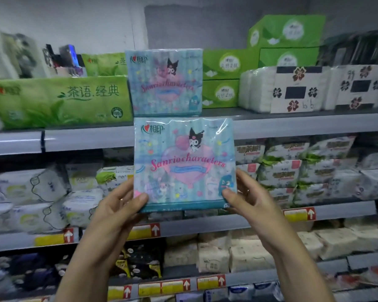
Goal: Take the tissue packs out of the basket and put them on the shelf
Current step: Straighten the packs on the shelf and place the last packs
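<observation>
I hold a light-blue tissue pack (184,162) with pink cartoon print upright in front of the shelves. My left hand (120,205) grips its lower left corner, thumb on the front. My right hand (247,199) grips its lower right corner the same way. The pack's top edge is level with the lip of the top shelf (292,125). A second matching blue pack (164,82) stands on that shelf directly above the held one. The basket is not in view.
On the top shelf a long green tissue pack (59,101) lies left of the standing blue pack, green boxes (222,79) right of it, then white flower-print packs (292,90). Lower shelves (227,223) are packed with white, green and dark packs behind yellow price tags.
</observation>
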`<state>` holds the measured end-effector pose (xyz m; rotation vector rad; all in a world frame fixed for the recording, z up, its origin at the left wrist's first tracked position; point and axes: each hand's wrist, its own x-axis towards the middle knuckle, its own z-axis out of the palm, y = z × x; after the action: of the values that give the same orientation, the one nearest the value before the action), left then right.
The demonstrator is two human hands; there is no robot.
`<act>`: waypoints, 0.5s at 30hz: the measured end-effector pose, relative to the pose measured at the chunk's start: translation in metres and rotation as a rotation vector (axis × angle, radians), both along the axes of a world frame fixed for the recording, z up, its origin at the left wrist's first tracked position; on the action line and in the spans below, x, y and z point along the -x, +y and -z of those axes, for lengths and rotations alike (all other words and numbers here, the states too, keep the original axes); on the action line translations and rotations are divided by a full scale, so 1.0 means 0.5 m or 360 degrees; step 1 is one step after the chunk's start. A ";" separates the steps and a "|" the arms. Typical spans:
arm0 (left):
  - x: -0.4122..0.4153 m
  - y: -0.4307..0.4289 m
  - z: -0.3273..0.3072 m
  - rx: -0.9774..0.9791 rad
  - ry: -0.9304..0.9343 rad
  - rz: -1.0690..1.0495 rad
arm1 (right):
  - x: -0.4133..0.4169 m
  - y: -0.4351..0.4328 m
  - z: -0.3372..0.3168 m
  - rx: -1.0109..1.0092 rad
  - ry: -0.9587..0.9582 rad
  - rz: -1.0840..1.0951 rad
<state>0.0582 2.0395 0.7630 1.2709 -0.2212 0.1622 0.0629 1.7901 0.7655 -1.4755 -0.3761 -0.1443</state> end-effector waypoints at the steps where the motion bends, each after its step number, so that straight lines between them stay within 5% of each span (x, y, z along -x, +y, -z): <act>1: -0.002 0.003 -0.007 0.0003 -0.0032 -0.0021 | -0.011 0.003 -0.007 0.0006 -0.0021 0.0002; 7: -0.048 0.040 -0.079 -0.0124 -0.0264 -0.0068 | -0.077 0.032 -0.068 -0.0219 -0.0113 -0.0058; 11: -0.092 0.048 -0.142 -0.0530 -0.0481 -0.0092 | -0.120 0.047 -0.130 -0.0285 -0.0200 0.0011; 15: -0.152 0.064 -0.195 -0.0828 -0.0563 -0.0112 | -0.164 0.056 -0.176 -0.0004 -0.0394 0.0206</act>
<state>0.1340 2.0714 0.8607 1.7642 -0.5487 0.4105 0.1447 1.8182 0.8533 -1.4837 -0.4794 -0.4337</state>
